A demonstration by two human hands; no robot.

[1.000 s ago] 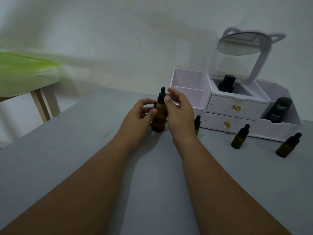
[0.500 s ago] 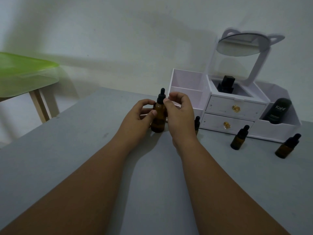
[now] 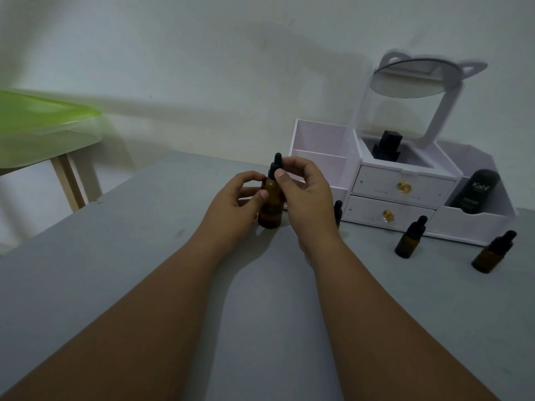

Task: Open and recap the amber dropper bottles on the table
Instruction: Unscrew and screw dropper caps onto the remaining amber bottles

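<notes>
A large amber dropper bottle (image 3: 271, 208) stands upright on the grey table (image 3: 121, 256). My left hand (image 3: 231, 204) grips its body from the left. My right hand (image 3: 307, 192) pinches the black dropper cap (image 3: 275, 166) at the bottle's neck. Three smaller amber dropper bottles with black caps stand on the table: one (image 3: 337, 211) mostly hidden behind my right hand, one (image 3: 410, 237) in front of the drawers, one (image 3: 492, 253) at the far right.
A white cosmetic organiser (image 3: 405, 192) with two drawers, a tilted mirror (image 3: 417, 79), a black bottle (image 3: 474, 192) and a dark perfume bottle (image 3: 386, 146) stands at the back right. A green-topped table (image 3: 43, 123) stands to the left, beyond the table edge.
My right hand's fingers have shifted round the cap, curling higher on it. The bottle and my left hand stay in the same place.
</notes>
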